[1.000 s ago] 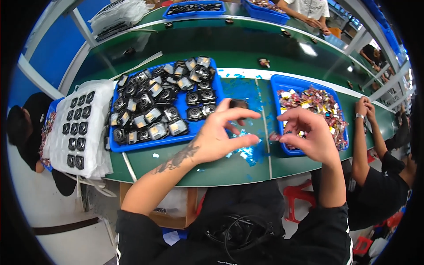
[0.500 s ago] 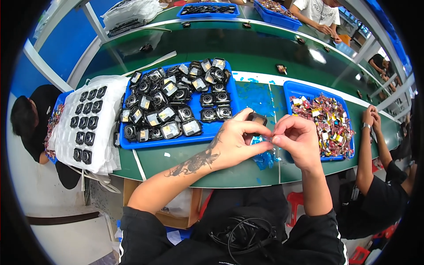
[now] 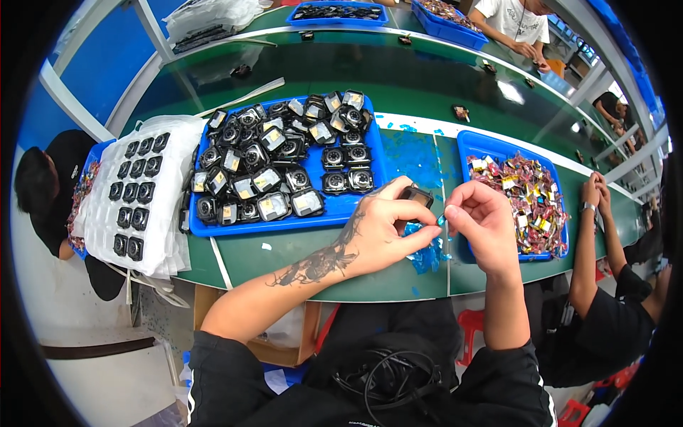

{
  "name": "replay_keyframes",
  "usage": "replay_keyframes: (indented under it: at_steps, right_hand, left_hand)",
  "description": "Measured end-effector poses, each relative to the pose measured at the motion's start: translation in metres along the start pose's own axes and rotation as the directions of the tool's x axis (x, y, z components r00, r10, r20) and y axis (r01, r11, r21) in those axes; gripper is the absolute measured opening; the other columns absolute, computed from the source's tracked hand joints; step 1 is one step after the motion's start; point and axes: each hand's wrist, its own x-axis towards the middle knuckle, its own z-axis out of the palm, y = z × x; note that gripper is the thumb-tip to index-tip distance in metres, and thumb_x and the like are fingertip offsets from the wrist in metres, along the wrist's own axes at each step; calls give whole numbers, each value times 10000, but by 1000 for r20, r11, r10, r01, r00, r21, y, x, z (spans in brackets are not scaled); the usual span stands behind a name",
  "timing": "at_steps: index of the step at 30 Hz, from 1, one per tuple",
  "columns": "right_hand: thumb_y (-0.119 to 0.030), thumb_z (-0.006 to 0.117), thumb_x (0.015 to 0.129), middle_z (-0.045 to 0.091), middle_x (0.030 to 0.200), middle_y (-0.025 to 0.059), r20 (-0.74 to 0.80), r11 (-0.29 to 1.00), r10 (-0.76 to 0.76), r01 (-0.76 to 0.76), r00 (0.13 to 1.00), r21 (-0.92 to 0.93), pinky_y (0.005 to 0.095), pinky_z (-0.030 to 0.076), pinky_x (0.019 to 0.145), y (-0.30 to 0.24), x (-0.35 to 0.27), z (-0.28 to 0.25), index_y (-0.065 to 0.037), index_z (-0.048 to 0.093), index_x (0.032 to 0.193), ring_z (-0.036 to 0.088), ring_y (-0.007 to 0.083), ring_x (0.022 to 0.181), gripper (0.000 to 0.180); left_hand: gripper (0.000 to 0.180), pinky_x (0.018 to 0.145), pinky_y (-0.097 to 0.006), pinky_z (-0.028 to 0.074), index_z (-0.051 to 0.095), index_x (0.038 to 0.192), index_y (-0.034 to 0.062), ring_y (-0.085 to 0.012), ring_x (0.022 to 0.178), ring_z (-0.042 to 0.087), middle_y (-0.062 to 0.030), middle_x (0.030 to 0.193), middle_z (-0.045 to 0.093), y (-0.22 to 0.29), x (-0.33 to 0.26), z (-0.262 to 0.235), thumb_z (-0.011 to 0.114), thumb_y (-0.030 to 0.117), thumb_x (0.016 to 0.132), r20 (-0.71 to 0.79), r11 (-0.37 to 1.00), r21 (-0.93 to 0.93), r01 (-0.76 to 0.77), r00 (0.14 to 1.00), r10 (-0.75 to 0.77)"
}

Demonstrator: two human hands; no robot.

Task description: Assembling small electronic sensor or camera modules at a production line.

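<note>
Here, a small dark camera module (image 3: 414, 193) is being held in the left hand (image 3: 380, 231), pinched between thumb and curled fingers, above the front edge of the green table (image 3: 284, 252). The module is sticking up and to the right out of that grasp, tilted, with only its upper corner showing past the fingertips; its lens side cannot be told. Just to its right, the right hand (image 3: 487, 224) is being kept closed in a pinch, with thumb and forefinger pressed on a tiny pale blue scrap of film (image 3: 441, 219). The scrap is lying between the 2 hands, nearly touching the left thumb tip, so the module is lying up and to the left of the right-hand pinch, and the left hand is plainly the nearer 1 to it. Whether the film is still attached to the module cannot be told.

Below the hands, a small heap of blue film scraps (image 3: 427, 255) is being left on the table edge. Behind the left hand, a blue tray (image 3: 284, 222) is being filled with many like modules, black and square, some showing round lenses and some showing pale backs. To the right, a second blue tray (image 3: 491, 146) is being used for a pile of small red and yellow packets. At far left, a white sheet (image 3: 167, 213) is carrying 2 rows of black modules. Other people's arms are being seen at the right edge.
</note>
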Motion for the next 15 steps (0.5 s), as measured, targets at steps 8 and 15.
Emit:
replay_keyframes:
  at_steps: [8, 15]
  right_hand:
    - [-68, 638, 894, 573, 787, 9, 5, 996, 8, -7, 1000, -94, 209, 440, 581, 7, -1, 3, -9, 552, 845, 536, 61, 676, 115]
    - [29, 672, 822, 508, 714, 84, 58, 592, -476, 369, 877, -717, 290, 431, 504, 1, -8, 22, 6, 515, 830, 533, 197, 571, 158]
  left_hand:
    - [130, 542, -219, 404, 733, 867, 53, -59, 623, 498, -25, 881, 540, -1, 0, 2, 776, 87, 749, -3, 1000, 19, 12, 1000, -12]
    - [130, 576, -213, 418, 723, 878, 5, -60, 689, 521, -46, 921, 565, -5, 0, 1, 758, 75, 774, -30, 995, -58, 75, 997, -77]
